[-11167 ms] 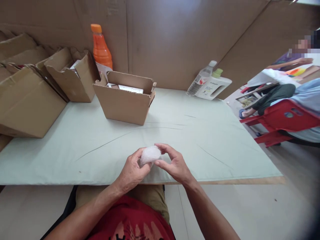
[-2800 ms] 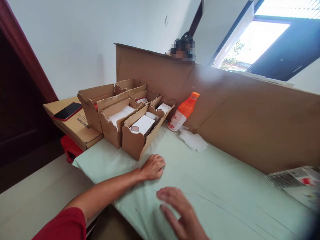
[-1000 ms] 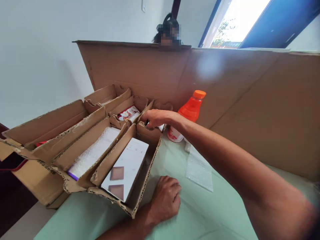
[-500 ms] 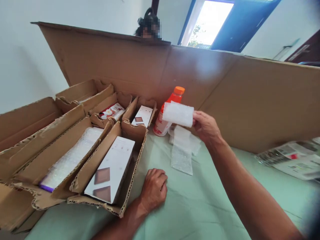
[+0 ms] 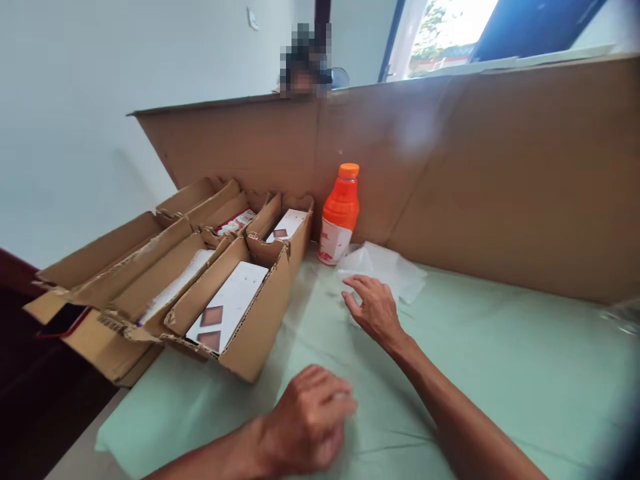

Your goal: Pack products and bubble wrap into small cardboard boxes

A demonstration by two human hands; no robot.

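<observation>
Above the green cloth my right hand [image 5: 375, 310] reaches out with its fingers apart, holding nothing. Just beyond it lie thin translucent white wrapping sheets [image 5: 395, 270], which it partly overlaps in view. Behind the sheets an orange bottle [image 5: 341, 210] with a white label stands upright against the cardboard. Nearer to me my left hand [image 5: 311, 420] is curled in, blurred by motion, and I see nothing in it. To its left a cardboard compartment box [image 5: 267, 320] holds a white carton [image 5: 233, 300] printed with brown squares.
A tall cardboard panel [image 5: 500, 180] runs along the back, with a person's head [image 5: 305, 63] behind it. Other compartments hold a wrapped item [image 5: 177, 283], a red-and-white packet [image 5: 235, 223] and another white carton [image 5: 289, 223]. A dark, red-edged object [image 5: 65, 320] sits at the box's left end.
The folded white wrap has left my right hand, which has come down and toward me with its fingers spread. My left hand has lifted and moved nearer. The view has shifted.
</observation>
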